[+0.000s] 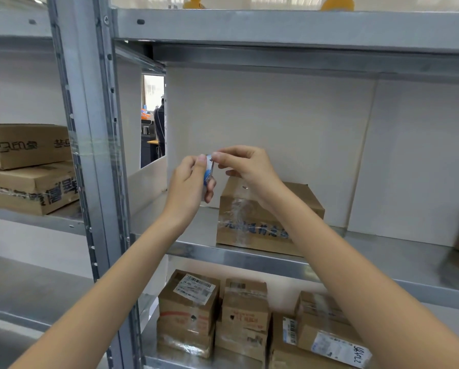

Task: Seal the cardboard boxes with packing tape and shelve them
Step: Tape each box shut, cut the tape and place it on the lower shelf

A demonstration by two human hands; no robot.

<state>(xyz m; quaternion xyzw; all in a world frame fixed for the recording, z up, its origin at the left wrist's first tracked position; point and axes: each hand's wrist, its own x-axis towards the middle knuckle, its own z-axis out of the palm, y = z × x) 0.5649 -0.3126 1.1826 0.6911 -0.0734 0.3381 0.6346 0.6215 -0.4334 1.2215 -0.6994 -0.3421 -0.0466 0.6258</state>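
A grey metal shelving unit point(249, 255) with white back panels fills the view. On its middle shelf, right of centre, sits a brown cardboard box point(265, 222) with blue printed characters and clear packing tape crumpled down its near face. In front of the box, held up in the air, is a small blue-and-white tape roll point(209, 170), seen nearly edge-on, long axis upright and tilted slightly. The left hand point(189, 183) curls round it from the left, thumb at the top. The right hand point(247, 166) pinches its upper edge between thumb and forefinger (whether a tape end is lifted cannot be told). Further taped cardboard boxes point(215, 312) stand below.
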